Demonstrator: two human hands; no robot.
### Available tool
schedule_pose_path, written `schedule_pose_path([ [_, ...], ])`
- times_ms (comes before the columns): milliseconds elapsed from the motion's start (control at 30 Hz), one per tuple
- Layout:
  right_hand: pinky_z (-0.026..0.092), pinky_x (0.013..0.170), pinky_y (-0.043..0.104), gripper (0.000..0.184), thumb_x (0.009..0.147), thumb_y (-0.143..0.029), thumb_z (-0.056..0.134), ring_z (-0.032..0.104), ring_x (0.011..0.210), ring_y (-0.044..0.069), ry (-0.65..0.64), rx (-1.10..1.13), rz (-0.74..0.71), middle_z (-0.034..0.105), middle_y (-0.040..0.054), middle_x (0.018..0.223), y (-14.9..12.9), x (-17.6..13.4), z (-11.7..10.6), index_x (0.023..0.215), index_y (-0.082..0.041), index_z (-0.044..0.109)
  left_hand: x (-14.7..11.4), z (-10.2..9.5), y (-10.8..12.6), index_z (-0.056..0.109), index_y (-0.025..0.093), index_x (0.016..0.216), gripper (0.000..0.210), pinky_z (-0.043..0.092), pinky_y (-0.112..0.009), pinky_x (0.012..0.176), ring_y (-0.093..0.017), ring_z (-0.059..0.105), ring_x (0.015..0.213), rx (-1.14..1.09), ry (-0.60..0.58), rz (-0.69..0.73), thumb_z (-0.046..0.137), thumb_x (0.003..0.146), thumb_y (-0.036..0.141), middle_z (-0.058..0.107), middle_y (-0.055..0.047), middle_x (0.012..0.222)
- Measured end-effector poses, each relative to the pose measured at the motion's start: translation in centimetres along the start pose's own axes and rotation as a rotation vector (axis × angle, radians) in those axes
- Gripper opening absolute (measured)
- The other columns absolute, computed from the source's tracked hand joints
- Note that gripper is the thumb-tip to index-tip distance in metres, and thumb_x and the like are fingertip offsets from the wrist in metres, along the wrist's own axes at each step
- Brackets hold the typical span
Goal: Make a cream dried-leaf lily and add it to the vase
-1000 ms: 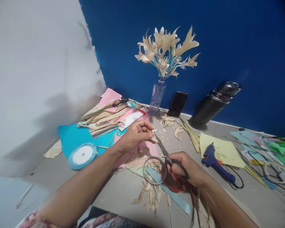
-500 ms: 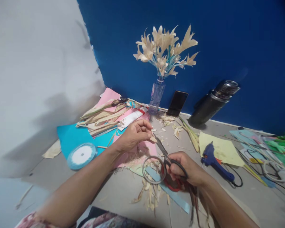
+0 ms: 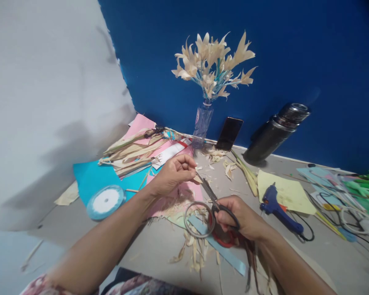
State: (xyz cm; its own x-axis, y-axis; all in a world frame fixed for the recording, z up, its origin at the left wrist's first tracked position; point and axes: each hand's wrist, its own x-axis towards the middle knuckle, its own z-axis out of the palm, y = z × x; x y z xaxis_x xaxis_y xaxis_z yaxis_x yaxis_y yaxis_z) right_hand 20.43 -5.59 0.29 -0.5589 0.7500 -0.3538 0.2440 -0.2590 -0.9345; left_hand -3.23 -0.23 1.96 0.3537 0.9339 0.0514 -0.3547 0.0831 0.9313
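Observation:
My left hand (image 3: 176, 175) is closed in a pinch on a small pale piece of dried husk (image 3: 198, 178), mostly hidden by the fingers. Black-handled scissors (image 3: 209, 191) are gripped in my right hand (image 3: 238, 214), with fingers in the handle loops. The blades point up and left, their tips close to the husk piece; whether they touch it I cannot tell. Just under the scissors lie a grey tape ring (image 3: 187, 223), a roll with a red inside (image 3: 223, 239), and a light-blue strip (image 3: 227, 257). Husk scraps (image 3: 197, 254) are scattered nearby.
Behind my hands stands a clear bottle (image 3: 203, 127) of husk flowers (image 3: 213, 61), beside a phone (image 3: 229, 134) and a dark flask (image 3: 270, 137). A blue glue gun (image 3: 278, 213) lies right, near cables. Left are a ribbon spool (image 3: 106, 201) and dried husks (image 3: 132, 153).
The scissors' handles have drawn slightly closer together in my right hand. My left hand stays almost still with the husk piece.

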Motion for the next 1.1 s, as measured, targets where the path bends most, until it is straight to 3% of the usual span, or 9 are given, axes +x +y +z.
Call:
schedule_pose_path([
  [267,0.025,0.037,0.021,0.043,0.07,-0.053,0.075,0.041,0.037,0.009,-0.007,0.044,0.054,0.052,-0.0015,0.046,0.5,0.0,0.2,0.058,-0.016,0.056,0.0,-0.6,0.0,0.061,0.015,0.09,0.027,0.061,-0.033,0.07,-0.013,0.067,0.063,0.0,-0.07,-0.015,0.081,0.072,0.016,0.065,0.002,0.07],
  [400,0.029,0.044,0.022,0.046,0.075,-0.058,0.07,0.043,0.045,0.009,0.04,0.001,-0.025,0.055,-0.0003,0.053,0.6,0.1,-0.3,0.063,-0.016,0.058,0.2,-0.6,0.0,0.062,0.015,0.088,0.029,0.061,-0.036,0.074,-0.013,0.066,0.063,-0.01,-0.02,0.009,0.084,0.069,0.018,0.066,0.001,0.071],
  [467,0.032,0.051,0.023,0.046,0.079,-0.06,0.065,0.046,0.052,0.011,0.118,-0.131,-0.073,0.058,0.0011,0.058,0.3,0.2,-0.9,0.065,-0.016,0.058,0.3,-0.5,0.0,0.062,0.015,0.087,0.031,0.061,-0.037,0.075,-0.013,0.067,0.063,-0.023,0.054,0.034,0.085,0.067,0.019,0.065,0.002,0.071],
  [533,0.033,0.054,0.025,0.046,0.081,-0.059,0.063,0.048,0.057,0.013,0.288,-0.375,-0.072,0.057,0.0008,0.059,-0.2,0.1,-1.7,0.063,-0.018,0.055,0.4,-0.2,0.0,0.061,0.015,0.085,0.032,0.061,-0.035,0.074,-0.015,0.07,0.063,-0.025,0.14,0.031,0.086,0.066,0.02,0.066,0.002,0.068],
  [633,0.028,0.056,0.027,0.042,0.08,-0.053,0.066,0.05,0.06,0.016,0.556,-0.844,0.005,0.057,0.0005,0.06,-0.8,0.1,-2.7,0.061,-0.02,0.049,0.3,0.3,-0.2,0.06,0.014,0.083,0.033,0.059,-0.029,0.069,-0.018,0.072,0.065,-0.034,0.254,0.003,0.087,0.064,0.02,0.07,-0.002,0.067],
  [733,0.028,0.058,0.029,0.035,0.082,-0.05,0.068,0.058,0.066,0.021,0.657,-1.138,0.133,0.066,0.0049,0.069,-1.1,0.1,-3.0,0.07,-0.02,0.055,0.2,0.8,-0.6,0.061,0.016,0.088,0.033,0.059,-0.028,0.064,-0.019,0.073,0.069,-0.114,0.328,-0.035,0.085,0.067,0.018,0.072,-0.004,0.072],
  [833,0.029,0.059,0.03,0.033,0.084,-0.05,0.068,0.066,0.074,0.027,0.677,-1.242,0.22,0.071,0.0111,0.077,-0.9,0.3,-2.9,0.082,-0.018,0.061,0.0,1.3,-0.8,0.063,0.017,0.094,0.03,0.061,-0.027,0.066,-0.017,0.072,0.073,-0.228,0.367,-0.077,0.081,0.071,0.014,0.073,-0.004,0.077],
  [933,0.029,0.059,0.03,0.032,0.084,-0.045,0.07,0.068,0.076,0.029,0.657,-1.252,0.217,0.072,0.0125,0.08,-0.4,0.5,-2.7,0.096,-0.016,0.063,-0.2,1.7,-0.6,0.067,0.013,0.093,0.026,0.061,-0.027,0.077,-0.015,0.072,0.075,-0.33,0.363,-0.08,0.078,0.071,0.006,0.072,-0.005,0.08],
  [1100,0.03,0.06,0.029,0.028,0.082,-0.043,0.072,0.064,0.077,0.025,0.609,-1.174,0.147,0.069,0.0115,0.084,0.7,1.1,-3.2,0.075,-0.018,0.06,-0.6,2.2,-0.2,0.065,0.014,0.084,0.021,0.061,-0.027,0.078,-0.013,0.069,0.073,-0.415,0.307,-0.096,0.081,0.071,0.009,0.067,-0.002,0.077],
])
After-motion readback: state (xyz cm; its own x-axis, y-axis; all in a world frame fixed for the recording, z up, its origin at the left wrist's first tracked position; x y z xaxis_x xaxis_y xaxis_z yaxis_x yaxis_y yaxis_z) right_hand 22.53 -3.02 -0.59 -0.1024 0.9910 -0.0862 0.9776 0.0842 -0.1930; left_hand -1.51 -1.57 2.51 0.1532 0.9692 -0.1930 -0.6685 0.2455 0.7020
